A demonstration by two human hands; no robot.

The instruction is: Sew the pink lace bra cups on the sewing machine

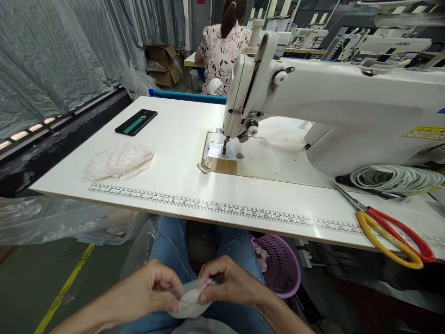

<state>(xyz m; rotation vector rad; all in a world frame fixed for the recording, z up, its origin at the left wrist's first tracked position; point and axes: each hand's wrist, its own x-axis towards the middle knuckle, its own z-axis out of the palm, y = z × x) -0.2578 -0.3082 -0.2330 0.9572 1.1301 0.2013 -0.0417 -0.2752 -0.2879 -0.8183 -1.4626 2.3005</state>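
Observation:
Over my lap, below the table edge, a small piece of sheer white fabric with a lacy edge [190,299] is stretched between both hands. My left hand [156,287] pinches its left side between thumb and fingers. The right side is gripped by my right hand [225,283], its thumb on top. On the table a white sewing machine [327,97] stands with its needle and presser foot [225,147] over the metal plate; no fabric shows under the foot. A flat stack of cream lace pieces [118,161] lies on the table's left part.
A dark phone [136,122] lies behind the lace stack. Scissors with red and yellow handles [392,236] overhang the front right edge, beside a coiled pale cord [396,178]. A purple basket [283,266] stands under the table. A person [225,51] sits ahead, back turned.

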